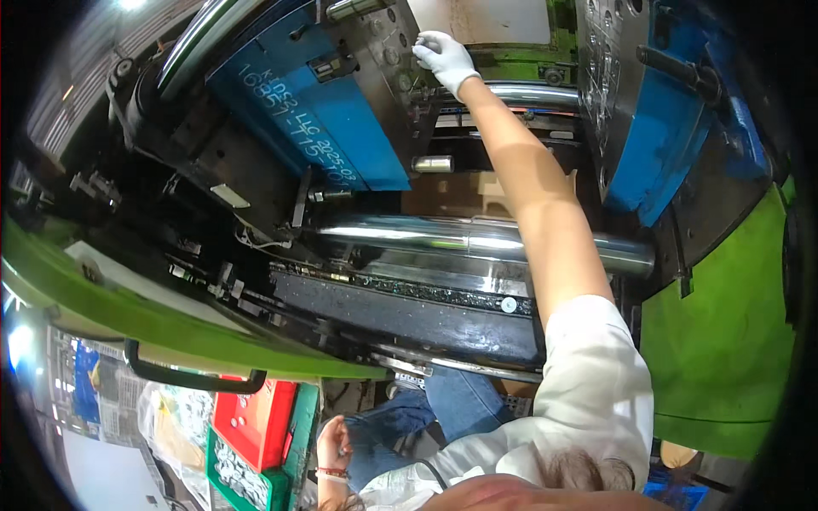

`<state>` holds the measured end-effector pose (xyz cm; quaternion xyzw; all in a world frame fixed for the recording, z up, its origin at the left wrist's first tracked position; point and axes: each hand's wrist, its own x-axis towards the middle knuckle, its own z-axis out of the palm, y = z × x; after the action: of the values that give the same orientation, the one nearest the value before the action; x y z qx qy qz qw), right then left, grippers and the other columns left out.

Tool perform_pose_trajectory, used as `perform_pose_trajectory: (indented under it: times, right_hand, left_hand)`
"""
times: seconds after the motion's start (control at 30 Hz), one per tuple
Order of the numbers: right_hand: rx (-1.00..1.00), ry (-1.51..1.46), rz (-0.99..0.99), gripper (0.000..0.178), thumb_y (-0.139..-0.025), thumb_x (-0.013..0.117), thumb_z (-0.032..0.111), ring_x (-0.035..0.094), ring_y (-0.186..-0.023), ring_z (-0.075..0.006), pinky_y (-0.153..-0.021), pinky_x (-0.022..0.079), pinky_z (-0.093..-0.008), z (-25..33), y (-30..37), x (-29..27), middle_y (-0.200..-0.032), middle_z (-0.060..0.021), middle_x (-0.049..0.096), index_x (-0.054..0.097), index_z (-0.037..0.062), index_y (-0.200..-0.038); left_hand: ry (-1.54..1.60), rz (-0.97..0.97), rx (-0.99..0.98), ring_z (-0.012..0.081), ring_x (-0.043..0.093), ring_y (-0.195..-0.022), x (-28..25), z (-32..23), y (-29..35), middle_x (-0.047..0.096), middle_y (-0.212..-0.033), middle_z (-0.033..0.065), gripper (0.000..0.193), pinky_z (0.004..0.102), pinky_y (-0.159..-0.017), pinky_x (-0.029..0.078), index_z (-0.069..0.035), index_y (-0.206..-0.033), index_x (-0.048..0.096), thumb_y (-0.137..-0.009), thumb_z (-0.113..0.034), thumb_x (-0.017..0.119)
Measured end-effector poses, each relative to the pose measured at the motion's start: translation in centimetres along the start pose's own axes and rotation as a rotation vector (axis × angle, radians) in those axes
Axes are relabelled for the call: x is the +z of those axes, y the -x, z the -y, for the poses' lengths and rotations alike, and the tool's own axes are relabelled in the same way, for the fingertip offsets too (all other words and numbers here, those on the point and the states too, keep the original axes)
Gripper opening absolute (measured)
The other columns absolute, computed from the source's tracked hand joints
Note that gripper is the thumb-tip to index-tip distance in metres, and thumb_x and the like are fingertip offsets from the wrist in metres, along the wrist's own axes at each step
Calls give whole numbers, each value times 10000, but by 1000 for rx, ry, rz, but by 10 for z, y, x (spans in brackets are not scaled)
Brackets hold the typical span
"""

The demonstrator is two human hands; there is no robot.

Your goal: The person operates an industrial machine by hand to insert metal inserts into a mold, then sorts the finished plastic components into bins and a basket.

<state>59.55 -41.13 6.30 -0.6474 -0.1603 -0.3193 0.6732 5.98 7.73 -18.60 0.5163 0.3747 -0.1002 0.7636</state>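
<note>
My right hand (445, 61), in a white glove, reaches far forward into the machine, beside the steel face of the left mould half (388, 64). Its fingers are pinched together at that face; what they hold, if anything, is too small to make out. My left hand (333, 441), bare and with a red band at the wrist, is low near my lap, its fingers curled in. Whatever may lie inside them is hidden. Across from the left mould half stands the right mould half (603, 94), with round cavities in its face.
Polished tie bars (400, 232) cross below my right arm. A guide pin (433, 163) juts from the left mould half. On the dark ledge lies a small white disc (509, 304). A green machine door (170, 315) with a black handle is at left, above a red tray (281, 417) and a green crate (274, 485) of small parts.
</note>
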Motion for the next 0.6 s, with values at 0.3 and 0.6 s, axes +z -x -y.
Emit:
perform_pose_trajectory:
  times: [0.3, 0.6]
  right_hand:
    - [-128, 247, -12, 375, -824, 653, 260, 615, -993, -231, -872, 470, -321, -9, -18, 1, -1080, -102, 652, 606, 96, -1158]
    - [-162, 84, 33, 138, -817, 631, 70, 543, -747, -115, -703, 458, -264, -11, -21, 2, -801, -36, 586, 602, 66, -951]
  left_hand:
    - [-34, -169, -21, 81, 351, -378, -26, 11, -20, 537, -619, -20, 157, 234, -340, 263, -126, -990, 592, -907, -247, 535]
    - [-37, -118, 24, 76, 345, -388, -24, 10, -18, 538, -619, -12, 205, 237, -347, 269, -102, -1054, 563, -921, -250, 514]
